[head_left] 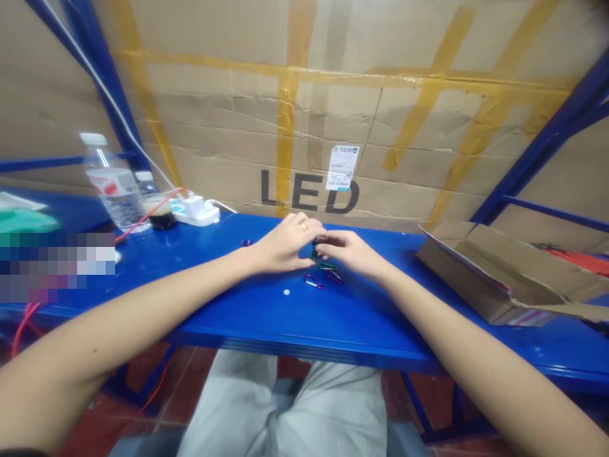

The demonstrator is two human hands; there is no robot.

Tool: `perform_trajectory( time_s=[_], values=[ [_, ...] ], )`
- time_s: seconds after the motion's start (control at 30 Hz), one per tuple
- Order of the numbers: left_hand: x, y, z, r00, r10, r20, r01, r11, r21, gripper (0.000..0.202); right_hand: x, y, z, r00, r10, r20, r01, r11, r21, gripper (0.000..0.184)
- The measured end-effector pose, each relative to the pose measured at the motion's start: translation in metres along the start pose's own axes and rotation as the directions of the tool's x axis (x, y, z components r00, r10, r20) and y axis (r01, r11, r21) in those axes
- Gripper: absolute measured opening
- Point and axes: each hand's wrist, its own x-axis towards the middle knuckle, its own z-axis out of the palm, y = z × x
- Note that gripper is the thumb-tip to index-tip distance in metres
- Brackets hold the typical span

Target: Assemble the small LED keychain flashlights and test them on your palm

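Note:
My left hand [285, 244], with a ring on one finger, curves over the table with its thumb below. Facing it, my right hand [349, 252] has its fingers bent in a pinch. Between the fingertips of both hands is a small dark green piece [314, 249], mostly covered and too blurred to name. Just below the hands lie a green carabiner [327, 267], a purple carabiner [313, 282] and a darker reddish-purple carabiner [335, 277]. A small purple item [246, 242] shows behind my left wrist.
An open cardboard box [490, 292] stands on the blue table [266, 317] at right. At left are a water bottle [111, 190], a smaller bottle with dark liquid [159, 212] and a white power strip [197, 212] with cables. A large cardboard sheet [214, 139] backs the table.

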Motion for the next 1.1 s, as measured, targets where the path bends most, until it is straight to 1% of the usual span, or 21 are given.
perform_trajectory(
  time_s=[0.07,0.13,0.17,0.23,0.27,0.3,0.37,0.47,0.53,0.6,0.67,0.77,0.83,1.0,1.1],
  values=[
    [0.000,0.004,0.004,1.000,-0.002,0.001,0.002,1.000,-0.009,0.050,-0.001,-0.001,0.002,1.000,-0.006,0.028,0.006,1.000,0.008,0.015],
    [-0.001,0.000,0.004,0.999,-0.038,-0.033,0.036,0.998,-0.052,0.054,0.000,0.000,0.002,1.000,0.005,0.019,-0.005,1.000,-0.002,0.015],
    [-0.002,-0.006,0.003,0.996,-0.066,-0.056,0.062,0.995,-0.082,0.050,0.001,0.001,0.001,1.000,0.016,0.003,-0.016,1.000,-0.007,0.016],
    [-0.005,-0.020,0.000,0.986,-0.143,-0.084,0.131,0.982,-0.138,0.030,0.003,0.003,-0.001,0.999,0.035,-0.034,-0.036,0.999,-0.015,0.016],
    [-0.008,-0.028,-0.003,0.985,-0.161,-0.058,0.151,0.978,-0.144,0.025,0.004,0.004,-0.002,0.998,0.041,-0.050,-0.042,0.999,-0.020,0.016],
    [-0.010,-0.036,-0.005,0.986,-0.163,-0.023,0.159,0.979,-0.129,0.024,0.004,0.004,-0.003,0.997,0.044,-0.061,-0.046,0.999,-0.027,0.016],
    [-0.015,-0.051,-0.008,0.983,-0.164,0.079,0.172,0.979,-0.113,0.024,0.005,0.005,-0.004,0.997,0.044,-0.067,-0.047,0.998,-0.042,0.015],
    [-0.020,-0.064,-0.010,0.950,-0.205,0.233,0.245,0.957,-0.157,0.020,0.004,0.004,-0.005,0.998,0.035,-0.057,-0.039,0.997,-0.063,0.015],
    [-0.022,-0.066,-0.010,0.919,-0.244,0.311,0.305,0.938,-0.166,0.018,0.003,0.004,-0.005,0.998,0.032,-0.049,-0.036,0.996,-0.085,0.016],
    [-0.022,-0.064,-0.010,0.898,-0.268,0.349,0.337,0.929,-0.153,0.017,0.002,0.004,-0.004,0.999,0.030,-0.044,-0.035,0.994,-0.108,0.016],
    [-0.021,-0.060,-0.009,0.900,-0.266,0.345,0.331,0.933,-0.143,0.018,0.002,0.004,-0.004,0.999,0.031,-0.041,-0.036,0.991,-0.125,0.017],
    [-0.020,-0.055,-0.008,0.923,-0.222,0.315,0.282,0.946,-0.160,0.018,0.002,0.004,-0.004,0.999,0.031,-0.038,-0.036,0.990,-0.140,0.017],
    [-0.019,-0.054,-0.006,0.930,-0.198,0.310,0.262,0.948,-0.181,0.016,0.002,0.003,-0.004,0.999,0.031,-0.036,-0.036,0.989,-0.143,0.017],
    [-0.019,-0.057,-0.006,0.927,-0.184,0.328,0.274,0.928,-0.254,0.009,0.002,0.004,-0.004,0.999,0.029,-0.024,-0.032,0.988,-0.149,0.018],
    [-0.019,-0.060,-0.008,0.914,-0.196,0.355,0.287,0.931,-0.225,0.010,0.002,0.006,-0.004,0.999,0.030,-0.018,-0.033,0.988,-0.149,0.019]
  ],
)
